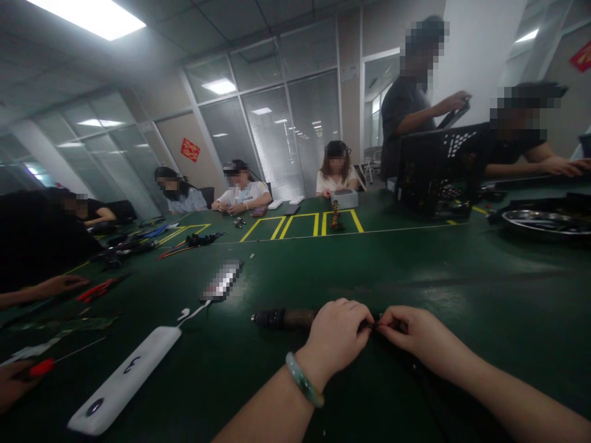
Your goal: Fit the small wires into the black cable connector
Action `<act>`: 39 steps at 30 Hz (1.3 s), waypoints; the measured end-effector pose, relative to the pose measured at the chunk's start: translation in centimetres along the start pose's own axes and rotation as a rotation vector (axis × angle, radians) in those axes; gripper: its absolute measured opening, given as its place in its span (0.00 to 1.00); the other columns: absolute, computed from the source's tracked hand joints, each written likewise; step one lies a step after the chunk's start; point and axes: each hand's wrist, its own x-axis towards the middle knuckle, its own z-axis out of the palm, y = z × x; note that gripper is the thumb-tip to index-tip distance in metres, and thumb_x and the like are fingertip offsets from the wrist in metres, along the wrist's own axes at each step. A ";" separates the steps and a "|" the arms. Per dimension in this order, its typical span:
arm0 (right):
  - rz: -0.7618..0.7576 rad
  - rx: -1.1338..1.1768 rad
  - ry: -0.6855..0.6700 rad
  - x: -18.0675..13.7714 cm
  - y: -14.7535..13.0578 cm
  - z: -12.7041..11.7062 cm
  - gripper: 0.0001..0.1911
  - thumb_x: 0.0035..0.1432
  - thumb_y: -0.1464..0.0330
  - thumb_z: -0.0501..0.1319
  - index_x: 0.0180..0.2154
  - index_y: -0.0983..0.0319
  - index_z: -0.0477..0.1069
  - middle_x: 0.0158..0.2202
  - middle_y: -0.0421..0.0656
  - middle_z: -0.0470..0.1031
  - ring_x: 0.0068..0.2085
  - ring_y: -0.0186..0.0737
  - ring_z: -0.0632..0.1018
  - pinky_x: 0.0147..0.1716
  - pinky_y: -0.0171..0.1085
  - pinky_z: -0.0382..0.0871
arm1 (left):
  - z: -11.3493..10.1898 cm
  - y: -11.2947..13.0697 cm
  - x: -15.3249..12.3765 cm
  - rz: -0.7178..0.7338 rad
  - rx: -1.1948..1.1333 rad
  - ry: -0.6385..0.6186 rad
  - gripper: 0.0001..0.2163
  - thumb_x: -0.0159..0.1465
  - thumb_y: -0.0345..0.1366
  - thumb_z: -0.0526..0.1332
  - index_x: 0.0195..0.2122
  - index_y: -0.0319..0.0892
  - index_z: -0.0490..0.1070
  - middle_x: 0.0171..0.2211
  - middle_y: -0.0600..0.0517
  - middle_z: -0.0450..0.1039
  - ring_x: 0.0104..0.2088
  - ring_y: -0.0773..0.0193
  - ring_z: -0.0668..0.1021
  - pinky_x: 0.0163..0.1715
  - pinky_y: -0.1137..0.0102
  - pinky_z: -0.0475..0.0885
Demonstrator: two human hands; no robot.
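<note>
Both my hands meet low in the middle of the green table (462, 289). My left hand (336, 335), with a green bangle on the wrist, is closed over a dark cylindrical tool (281, 319) that lies on the table and sticks out to the left. My right hand (410, 335) pinches a small dark part right beside the left fingertips. A thin black cable (422, 375) trails from there under my right forearm. What the fingertips grip is too small to name.
A white power bank (122, 384) with a cable and a phone (222, 281) lie to the left. Red-handled pliers (96, 290) and wires sit near other people's hands at far left. Several people sit around the table; a black computer case (438, 172) and metal tray (542, 220) stand at right.
</note>
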 end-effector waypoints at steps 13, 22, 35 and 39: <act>-0.005 0.007 -0.016 0.1 0.3 0.0 0.08 0.59 0.64 0.57 0.32 0.58 0.74 0.28 0.38 0.76 0.29 0.37 0.75 0.27 0.32 0.63 | 0.0 0.1 0.1 -0.049 0.000 -0.006 0.05 0.61 0.36 0.61 0.39 0.46 0.68 0.36 0.55 0.72 0.39 0.60 0.73 0.40 0.65 0.67; -0.018 -0.006 -0.006 0.1 -0.2 -0.1 0.08 0.58 0.65 0.57 0.32 0.59 0.73 0.29 0.39 0.77 0.30 0.37 0.75 0.28 0.32 0.63 | -0.3 0.5 -0.2 -0.012 -0.048 0.049 0.04 0.61 0.33 0.61 0.37 0.45 0.70 0.38 0.55 0.74 0.41 0.62 0.74 0.52 0.60 0.63; -0.023 0.009 0.001 0.1 -0.3 0.0 0.08 0.58 0.66 0.57 0.32 0.60 0.72 0.27 0.38 0.75 0.29 0.36 0.75 0.27 0.32 0.63 | -0.5 0.8 0.0 -0.004 -0.030 0.067 0.03 0.61 0.31 0.60 0.37 0.45 0.69 0.38 0.56 0.74 0.41 0.64 0.74 0.58 0.60 0.56; -0.028 0.007 0.008 0.0 -0.4 -0.1 0.08 0.58 0.66 0.57 0.31 0.61 0.72 0.27 0.38 0.75 0.29 0.36 0.74 0.28 0.32 0.63 | -0.5 0.8 -0.1 0.001 -0.046 0.054 0.04 0.61 0.30 0.60 0.37 0.45 0.69 0.37 0.56 0.74 0.41 0.64 0.74 0.58 0.59 0.57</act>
